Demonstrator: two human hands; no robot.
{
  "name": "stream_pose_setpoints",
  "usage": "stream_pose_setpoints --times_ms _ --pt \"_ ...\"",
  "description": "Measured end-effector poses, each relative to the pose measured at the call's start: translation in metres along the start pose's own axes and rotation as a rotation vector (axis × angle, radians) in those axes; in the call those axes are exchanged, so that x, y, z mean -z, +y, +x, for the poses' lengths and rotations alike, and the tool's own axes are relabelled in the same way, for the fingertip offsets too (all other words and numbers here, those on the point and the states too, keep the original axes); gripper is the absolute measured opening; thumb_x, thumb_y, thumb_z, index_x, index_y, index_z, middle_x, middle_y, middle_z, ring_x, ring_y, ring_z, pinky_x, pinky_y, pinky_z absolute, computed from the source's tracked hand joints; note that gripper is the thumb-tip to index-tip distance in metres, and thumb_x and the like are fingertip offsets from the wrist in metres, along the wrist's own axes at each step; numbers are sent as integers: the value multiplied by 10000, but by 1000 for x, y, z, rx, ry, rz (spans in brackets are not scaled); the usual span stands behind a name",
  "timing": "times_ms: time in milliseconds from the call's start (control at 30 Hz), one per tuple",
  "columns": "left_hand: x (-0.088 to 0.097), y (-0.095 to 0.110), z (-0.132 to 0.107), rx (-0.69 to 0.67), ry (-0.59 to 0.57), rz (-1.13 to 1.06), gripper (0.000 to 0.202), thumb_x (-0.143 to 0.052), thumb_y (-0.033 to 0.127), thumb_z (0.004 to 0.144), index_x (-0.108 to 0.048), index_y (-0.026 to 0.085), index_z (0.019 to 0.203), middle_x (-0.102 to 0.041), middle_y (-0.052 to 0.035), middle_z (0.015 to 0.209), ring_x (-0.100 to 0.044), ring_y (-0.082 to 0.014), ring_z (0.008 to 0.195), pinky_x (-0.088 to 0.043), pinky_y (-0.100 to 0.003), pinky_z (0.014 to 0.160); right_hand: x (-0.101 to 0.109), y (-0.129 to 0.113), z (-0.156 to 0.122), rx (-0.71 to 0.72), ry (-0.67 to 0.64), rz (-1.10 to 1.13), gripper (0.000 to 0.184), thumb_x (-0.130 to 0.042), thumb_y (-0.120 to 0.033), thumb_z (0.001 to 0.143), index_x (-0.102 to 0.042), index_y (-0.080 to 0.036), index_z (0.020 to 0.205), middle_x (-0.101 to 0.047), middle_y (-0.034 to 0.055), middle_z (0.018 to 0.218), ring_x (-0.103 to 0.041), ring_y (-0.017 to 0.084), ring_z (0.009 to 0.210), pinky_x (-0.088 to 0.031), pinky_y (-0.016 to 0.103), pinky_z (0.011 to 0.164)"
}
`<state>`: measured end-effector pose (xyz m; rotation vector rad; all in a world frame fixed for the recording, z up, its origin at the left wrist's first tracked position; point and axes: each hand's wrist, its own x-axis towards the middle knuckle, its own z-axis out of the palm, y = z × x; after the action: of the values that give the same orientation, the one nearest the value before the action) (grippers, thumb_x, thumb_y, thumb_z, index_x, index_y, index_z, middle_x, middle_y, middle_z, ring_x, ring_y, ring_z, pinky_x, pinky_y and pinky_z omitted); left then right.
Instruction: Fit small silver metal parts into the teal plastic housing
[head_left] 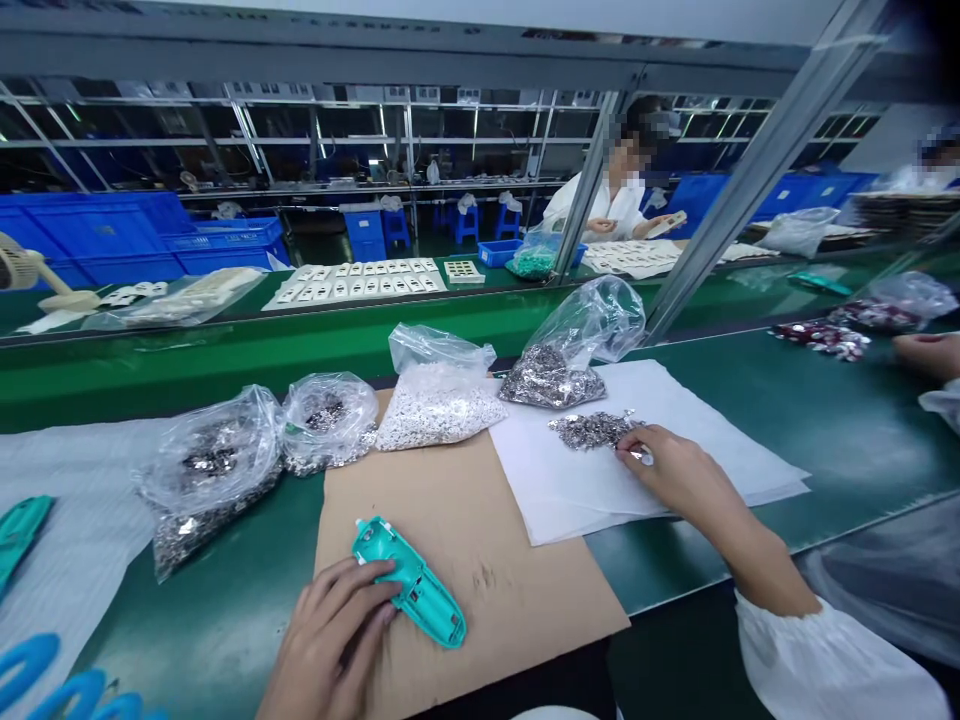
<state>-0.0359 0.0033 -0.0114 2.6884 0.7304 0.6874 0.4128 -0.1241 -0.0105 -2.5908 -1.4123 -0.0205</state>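
Note:
A teal plastic housing half (pixel 431 600) lies tilted on a sheet of brown cardboard (pixel 480 520), its hollow inner side up. My left hand (pixel 337 620) grips its left edge, with the fingertips on the shell. At the right, my right hand (pixel 675 470) is pinched at the near edge of a loose pile of small shiny metal pieces (pixel 589 430). A silvery piece shows at its fingertips; its exact shape is too small to tell. The pile rests on white paper sheets (pixel 570 500).
Behind the cardboard stand a bag of white small parts (pixel 442 400) and bags of metal pieces (pixel 551 375), (pixel 214 470). Another teal shell (pixel 22 530) and a blue coiled hose (pixel 67 690) are at left. A co-worker (pixel 611 200) sits across; another person's hand (pixel 930 355) is at right.

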Motion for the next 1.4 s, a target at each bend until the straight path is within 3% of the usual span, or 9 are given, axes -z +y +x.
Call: stream_pose_setpoints --times_ms 100,267,333,500,700,900,1033,1400 --pt "1 2 1 13 -10 1 213 -554 337 979 -663 304 1160 -689 0 1224 -616 -218 1113 -539 -307 890 4 -2 5 10 -39 -28 259 -493 -292 881 -694 -206 1021 -695 100 1112 -659 253 850 -412 315 630" --pt "0 2 -1 40 -30 -25 237 -562 322 977 -646 313 1199 -681 4 1230 -599 -225 1133 -526 -334 915 13 -4 14 6 -128 -65 169 -533 -258 849 -696 -237 889 -728 67 878 -652 259 761 -344 301 553" --pt "0 4 -1 57 -40 -43 230 -559 316 979 -648 310 1191 -679 2 1232 -592 -228 1139 -520 -342 922 15 -3 12 18 -139 -72 173 -504 -266 879 -674 -237 889 -723 62 888 -650 255 755 -349 303 559" --pt "3 9 1 93 -63 -81 201 -537 302 992 -659 300 1152 -682 -7 1213 -581 -228 1134 -506 -354 929 19 -1 1 109 -8 -1 179 -478 -327 932 -611 -208 914 -690 96 1007 -647 227 724 -388 318 587" --pt "3 11 3 92 -71 -91 182 -536 283 994 -656 299 1130 -680 -1 1204 -564 -220 1138 -484 -357 942 18 -15 -1 147 1 -18 130 -503 -270 881 -615 -213 850 -702 85 787 -611 209 583 -369 309 499" --pt "2 11 3 99 -80 -85 181 -526 291 997 -658 299 1121 -679 1 1208 -558 -223 1140 -475 -370 953 -3 -14 5 173 -23 -34 290 -504 -407 894 -682 -219 1025 -719 92 1069 -679 290 829 -478 369 643" --pt "2 10 3 98 -68 -75 189 -537 305 986 -671 301 1120 -685 -2 1202 -571 -227 1128 -488 -370 935 -1 -11 8 264 -46 -15 315 -445 -391 929 -698 -215 999 -701 83 1086 -676 270 860 -501 384 722" --pt "1 10 4 106 -81 -84 203 -520 296 995 -676 300 1125 -687 3 1203 -564 -216 1130 -474 -373 960 3 -17 12 260 79 2 350 -441 -386 937 -731 -217 1037 -723 64 1103 -693 295 891 -506 399 722"
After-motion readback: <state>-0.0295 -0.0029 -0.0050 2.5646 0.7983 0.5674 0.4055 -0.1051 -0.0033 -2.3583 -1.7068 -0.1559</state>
